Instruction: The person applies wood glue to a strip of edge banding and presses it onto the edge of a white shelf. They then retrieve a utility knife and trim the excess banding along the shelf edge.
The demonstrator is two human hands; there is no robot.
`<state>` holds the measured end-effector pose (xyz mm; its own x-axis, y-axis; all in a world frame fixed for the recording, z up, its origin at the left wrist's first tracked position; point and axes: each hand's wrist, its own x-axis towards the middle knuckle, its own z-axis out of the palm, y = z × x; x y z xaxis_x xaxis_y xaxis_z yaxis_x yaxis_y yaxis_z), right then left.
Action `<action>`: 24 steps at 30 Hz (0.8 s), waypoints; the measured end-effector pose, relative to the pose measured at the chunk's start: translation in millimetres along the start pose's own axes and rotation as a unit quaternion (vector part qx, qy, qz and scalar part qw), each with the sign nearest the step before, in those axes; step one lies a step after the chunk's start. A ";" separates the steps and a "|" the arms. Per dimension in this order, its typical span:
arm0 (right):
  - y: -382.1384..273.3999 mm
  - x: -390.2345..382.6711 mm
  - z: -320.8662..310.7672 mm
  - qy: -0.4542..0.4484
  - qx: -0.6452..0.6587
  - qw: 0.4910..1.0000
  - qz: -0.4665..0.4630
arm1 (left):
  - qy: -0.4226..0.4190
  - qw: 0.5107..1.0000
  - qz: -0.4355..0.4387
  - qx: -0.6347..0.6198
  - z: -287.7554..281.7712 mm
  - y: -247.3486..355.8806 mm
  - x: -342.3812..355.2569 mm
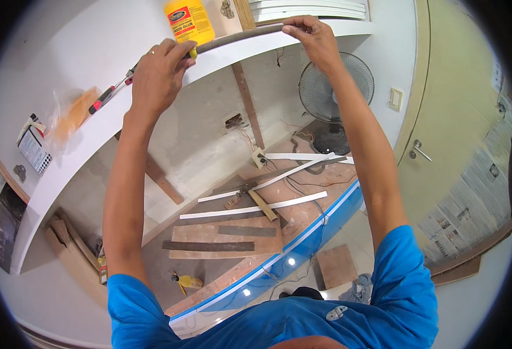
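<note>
A long dark grey hand file (pixel 241 38) lies along the front edge of the curved white shelf (pixel 224 57). My left hand (pixel 161 72) is closed around its yellow and black handle, most of which the fingers hide. At the other end, my right hand (pixel 314 39) pinches the file's tip between thumb and fingers. A yellow glue bottle (pixel 189 22) stands on the shelf just behind the file. To the left of my left hand lies a red and black handled tool (pixel 101 99), partly hidden by that hand.
A plastic bag with orange-tan contents (pixel 72 119) sits on the shelf. Below are white strips (pixel 253 208), dark strips (pixel 208 246), a hammer (pixel 261 205) and a small yellow bottle (pixel 187 281) on a blue-edged platform. A black fan (pixel 337 87) stands right, near a door (pixel 454 134).
</note>
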<state>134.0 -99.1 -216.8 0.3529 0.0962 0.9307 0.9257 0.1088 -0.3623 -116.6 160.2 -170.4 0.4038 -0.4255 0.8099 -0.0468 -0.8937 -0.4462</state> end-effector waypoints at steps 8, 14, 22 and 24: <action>68.6 51.9 43.5 -0.004 0.100 0.995 -0.021 | -0.068 0.993 -0.023 0.097 13.9 -23.2 23.2; 78.6 51.1 59.8 -0.008 0.040 0.998 -0.041 | -0.067 0.990 -0.049 0.111 10.6 -17.6 17.4; 79.4 48.8 68.1 -0.019 0.039 0.997 -0.069 | -0.071 0.989 -0.051 0.122 10.2 -20.5 11.1; 86.5 54.4 66.0 -0.050 0.028 0.996 -0.064 | -0.081 0.988 -0.054 0.118 10.8 -20.7 12.3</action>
<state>224.2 -19.2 -200.9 0.2152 0.1754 0.9607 0.9521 0.1812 -0.2463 -100.8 175.1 -155.3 0.5372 -0.2843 0.7941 0.2115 -0.8660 -0.4532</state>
